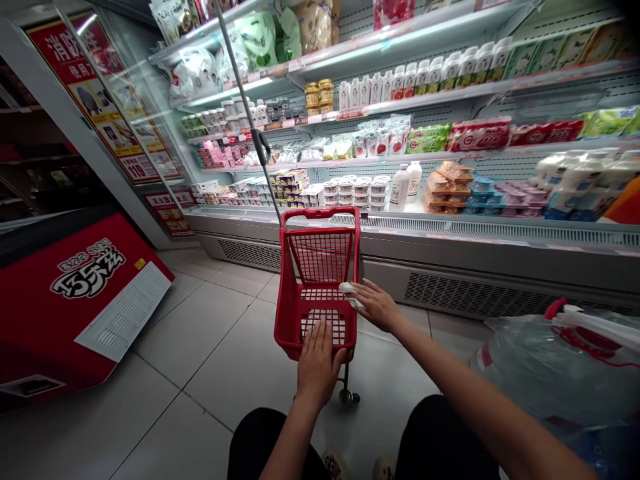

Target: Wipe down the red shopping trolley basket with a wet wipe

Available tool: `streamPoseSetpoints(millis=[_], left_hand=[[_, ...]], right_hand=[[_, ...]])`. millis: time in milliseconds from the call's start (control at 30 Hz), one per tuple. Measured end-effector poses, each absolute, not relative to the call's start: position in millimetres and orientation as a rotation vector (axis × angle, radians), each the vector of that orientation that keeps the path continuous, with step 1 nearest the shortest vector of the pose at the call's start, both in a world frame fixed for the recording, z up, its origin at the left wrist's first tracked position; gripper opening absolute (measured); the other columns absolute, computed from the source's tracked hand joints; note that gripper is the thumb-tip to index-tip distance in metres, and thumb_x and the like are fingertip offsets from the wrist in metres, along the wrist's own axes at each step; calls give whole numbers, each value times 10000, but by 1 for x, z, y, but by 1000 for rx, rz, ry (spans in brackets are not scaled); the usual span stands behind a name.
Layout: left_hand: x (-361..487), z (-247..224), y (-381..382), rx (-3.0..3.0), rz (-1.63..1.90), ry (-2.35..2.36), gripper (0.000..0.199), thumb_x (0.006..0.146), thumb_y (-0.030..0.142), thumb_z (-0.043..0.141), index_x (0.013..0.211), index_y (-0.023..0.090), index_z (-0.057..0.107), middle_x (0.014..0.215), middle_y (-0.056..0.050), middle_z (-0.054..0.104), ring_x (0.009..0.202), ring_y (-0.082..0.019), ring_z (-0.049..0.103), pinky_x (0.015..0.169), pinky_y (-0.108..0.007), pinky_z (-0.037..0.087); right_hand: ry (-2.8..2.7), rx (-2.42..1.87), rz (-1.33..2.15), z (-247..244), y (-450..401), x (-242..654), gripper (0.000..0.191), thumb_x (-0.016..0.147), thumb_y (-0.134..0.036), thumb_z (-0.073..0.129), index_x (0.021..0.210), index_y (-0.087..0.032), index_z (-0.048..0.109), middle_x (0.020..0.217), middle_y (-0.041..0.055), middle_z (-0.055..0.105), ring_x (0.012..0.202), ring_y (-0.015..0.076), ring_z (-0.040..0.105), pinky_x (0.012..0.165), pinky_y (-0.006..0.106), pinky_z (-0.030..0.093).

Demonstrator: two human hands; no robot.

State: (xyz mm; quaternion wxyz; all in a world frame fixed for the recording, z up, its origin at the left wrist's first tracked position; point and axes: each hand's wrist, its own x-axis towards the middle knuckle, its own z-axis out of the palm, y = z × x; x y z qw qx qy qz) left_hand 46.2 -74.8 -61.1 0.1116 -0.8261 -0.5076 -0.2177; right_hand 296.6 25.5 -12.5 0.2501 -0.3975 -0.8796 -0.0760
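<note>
A small red plastic shopping cart (281, 320) stands on the floor right in front of me, its basket holding nothing that I can see. My left hand (319, 350) lies palm down at the basket's near rim, fingers stretched out and together, and holds nothing. At the basket's right side, my right hand (376, 305) has a crumpled white tissue (349, 289) pressed under its fingers. The tissue is at the right rim; whether it touches the rim I cannot tell. The cart's handle (320, 213) is on the far side, towards the fridge.
An open refrigerated display (390, 227) stretches across the back, stocked with yogurt cups (356, 190), bottles and pouches. To the left stands a red freezer cabinet (75, 300). Large plastic-wrapped water bottles (555, 373) stand close on the right. A dark thin pole (245, 100) rises behind the cart.
</note>
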Motion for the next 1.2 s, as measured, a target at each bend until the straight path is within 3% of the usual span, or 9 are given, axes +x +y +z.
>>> streamPoseSetpoints(millis=[300,500,700,833,1100,1200], left_hand=[[28,-56,-81,-2304,-715,-1668,750,1051,495,402,1660,181,98,1697,-137,262,1578,-289,228,1261,-529,273],[23,-56,-98,-2254,-683,-1757,813,1029,569,415,1661,222,42,1719,-140,182,1594,-321,148,1267,-647,113],[16,-53,-100,-2303,-650,-1761,793,1036,554,406,1660,241,31,1724,-128,168,1595,-310,146,1265,-653,70],[-6,-52,-97,-2311,-637,-1780,754,1048,533,382,1661,249,47,1728,-124,149,1597,-305,138,1267,-645,88],[-12,-46,-87,-2187,-846,-1832,816,1046,556,356,1657,185,-36,1722,-173,153,1591,-320,159,1256,-601,235],[4,-40,-87,-2261,-840,-1792,848,1034,589,367,1658,169,-24,1720,-172,165,1593,-313,154,1252,-570,269]], right_hand=[[-2563,-729,-25,-30,-63,251,619,837,-165,607,1453,-177,556,1519,84,567,1506,206,379,1293,448,247],[-2531,-766,-165,-16,-8,274,539,926,-172,616,1457,-241,550,1479,56,608,1438,192,485,1286,496,246],[-2426,-919,-210,-11,26,285,461,925,-168,629,1385,-202,612,1403,106,663,1353,243,578,1237,512,363],[-2404,-882,-165,-17,-2,263,512,898,-150,637,1404,-206,591,1380,111,673,1339,250,586,1220,515,392],[-2499,-703,-212,-30,-49,207,620,956,-165,594,1553,-228,438,1575,75,503,1498,185,393,1254,417,341],[-2505,-713,-245,-33,-42,217,611,987,-171,557,1574,-246,403,1584,60,490,1505,177,379,1264,437,314]])
